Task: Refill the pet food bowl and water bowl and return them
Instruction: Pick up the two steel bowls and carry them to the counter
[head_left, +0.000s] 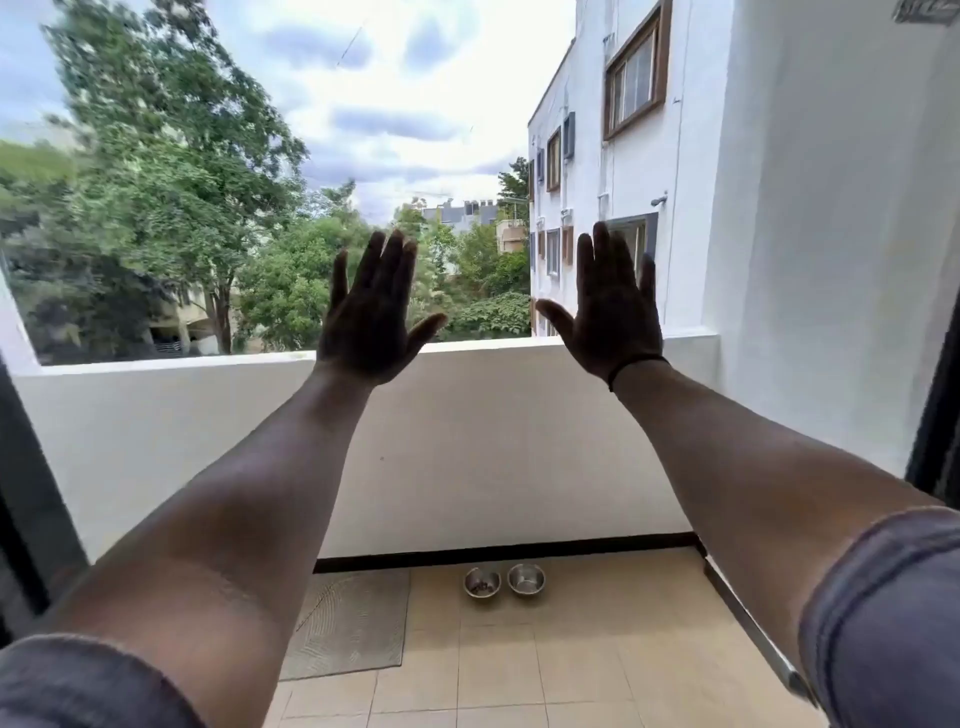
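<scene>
Well below your raised, spread, empty left hand (370, 317) and right hand (613, 312), two steel bowls (504, 581) sat touching on the tiled balcony floor (545, 665), one holding kibble.

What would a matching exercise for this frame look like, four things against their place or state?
Things:
1. left bowl
2. right bowl
3. mat
4. right hand

Descriptions:
A. grey, flat on the floor left of the bowls
B. raised, open, dark band at the wrist
C. holds some dark bits
D. no dark bits inside

Pairs: 1-C, 2-D, 3-A, 4-B
</scene>
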